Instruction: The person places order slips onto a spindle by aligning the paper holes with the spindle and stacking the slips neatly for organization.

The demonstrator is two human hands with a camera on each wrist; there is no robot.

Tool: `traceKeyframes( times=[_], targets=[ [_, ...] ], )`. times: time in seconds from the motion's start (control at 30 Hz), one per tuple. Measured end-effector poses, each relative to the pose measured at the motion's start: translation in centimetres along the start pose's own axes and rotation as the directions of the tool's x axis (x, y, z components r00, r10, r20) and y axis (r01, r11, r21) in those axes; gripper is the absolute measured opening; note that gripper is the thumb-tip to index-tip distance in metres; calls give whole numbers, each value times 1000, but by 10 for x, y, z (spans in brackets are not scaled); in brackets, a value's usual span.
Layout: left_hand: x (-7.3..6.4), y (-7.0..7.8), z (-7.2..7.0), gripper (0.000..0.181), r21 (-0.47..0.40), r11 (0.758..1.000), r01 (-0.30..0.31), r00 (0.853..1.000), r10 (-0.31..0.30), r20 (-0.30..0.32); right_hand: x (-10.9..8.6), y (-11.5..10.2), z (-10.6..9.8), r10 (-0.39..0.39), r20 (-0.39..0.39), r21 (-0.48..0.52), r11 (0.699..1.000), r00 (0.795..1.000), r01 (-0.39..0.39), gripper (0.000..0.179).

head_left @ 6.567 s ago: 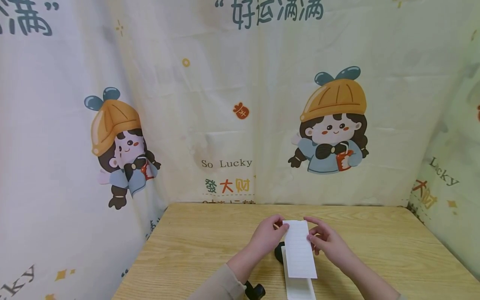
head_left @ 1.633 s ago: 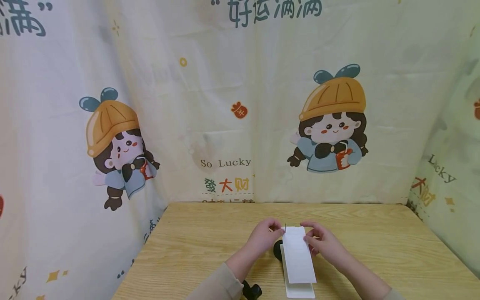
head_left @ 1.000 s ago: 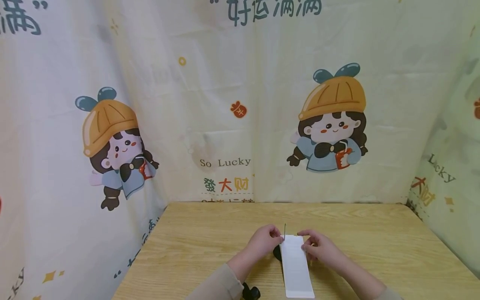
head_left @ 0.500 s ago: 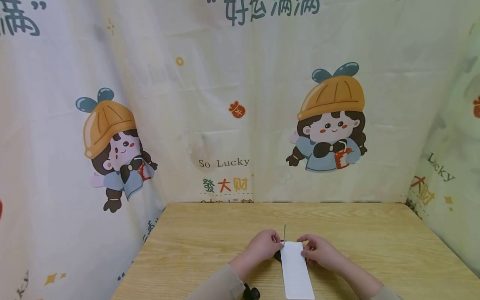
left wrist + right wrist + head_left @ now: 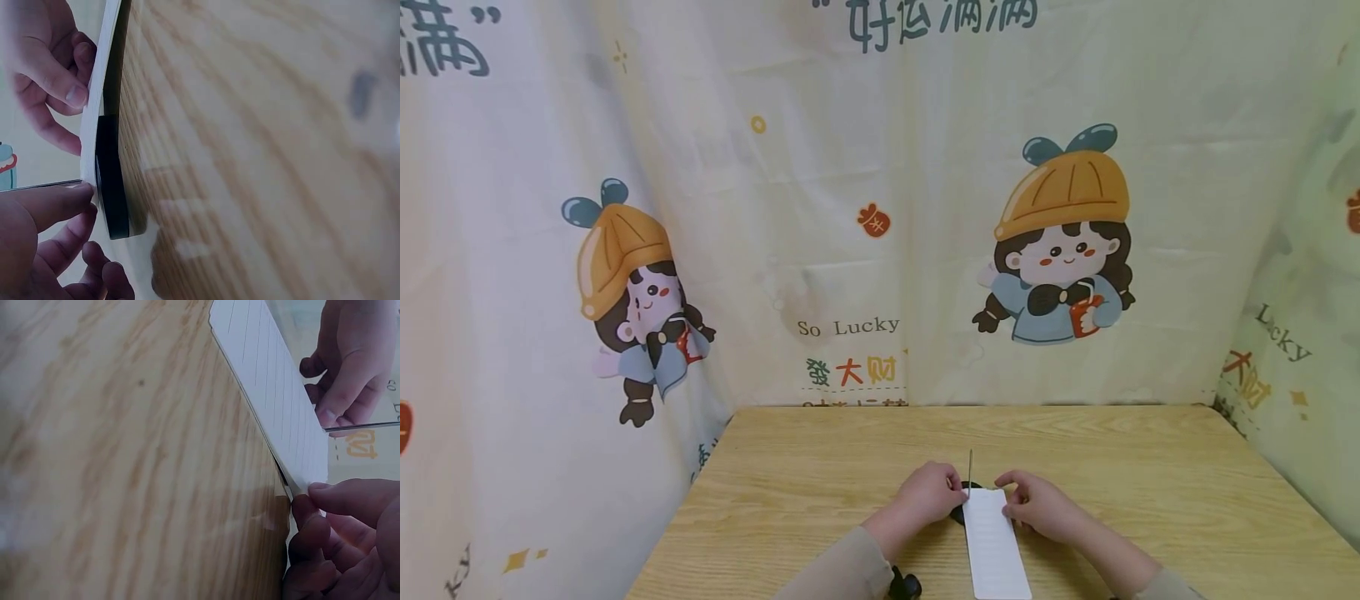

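A long white lined paper slip (image 5: 996, 546) lies lengthwise before me, ruled lines plain in the right wrist view. From its far left corner rises a thin metal spike (image 5: 970, 467), upright. Under that end shows a round black base (image 5: 957, 512), seen edge-on as a dark slab (image 5: 112, 187) in the left wrist view. My left hand (image 5: 925, 492) pinches the far left corner, thumb right at the spike. With thumb and fingertips, my right hand (image 5: 1045, 504) pinches the right edge near the far corner. The slip hides most of the base.
A wood-grain table (image 5: 820, 467) stretches around the hands. Behind it hangs a printed curtain (image 5: 940, 250), with more curtain along both sides. A black device (image 5: 904, 585) sits by the left cuff.
The slip has come down along the spike, onto the white layer beneath it, and more of the spike stands above it. Both hands have moved down with it, keeping their pinch.
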State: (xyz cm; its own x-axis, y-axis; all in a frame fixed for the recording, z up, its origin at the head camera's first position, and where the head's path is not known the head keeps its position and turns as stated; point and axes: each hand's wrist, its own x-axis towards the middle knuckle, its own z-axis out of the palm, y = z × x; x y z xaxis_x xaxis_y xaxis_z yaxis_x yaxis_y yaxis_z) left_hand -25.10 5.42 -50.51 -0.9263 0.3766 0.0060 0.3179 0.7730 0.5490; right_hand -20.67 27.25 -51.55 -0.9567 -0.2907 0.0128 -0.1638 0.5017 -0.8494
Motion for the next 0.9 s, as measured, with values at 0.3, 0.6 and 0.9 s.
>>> traceKeyframes(
  times=[0.3,0.6,0.9],
  targets=[
    [-4,5,-3,23,5,999,45,999,-45,11,-2,-1,-2,14,-5,-40,999,1000,-14,39],
    [-9,5,-10,23,4,999,33,999,-33,26,-9,-3,-8,48,-28,-28,998,998,-49,41],
    [-28,0,-26,42,96,989,-112,992,106,70,-24,-11,-20,6,-120,-145,989,993,-23,41]
  ],
)
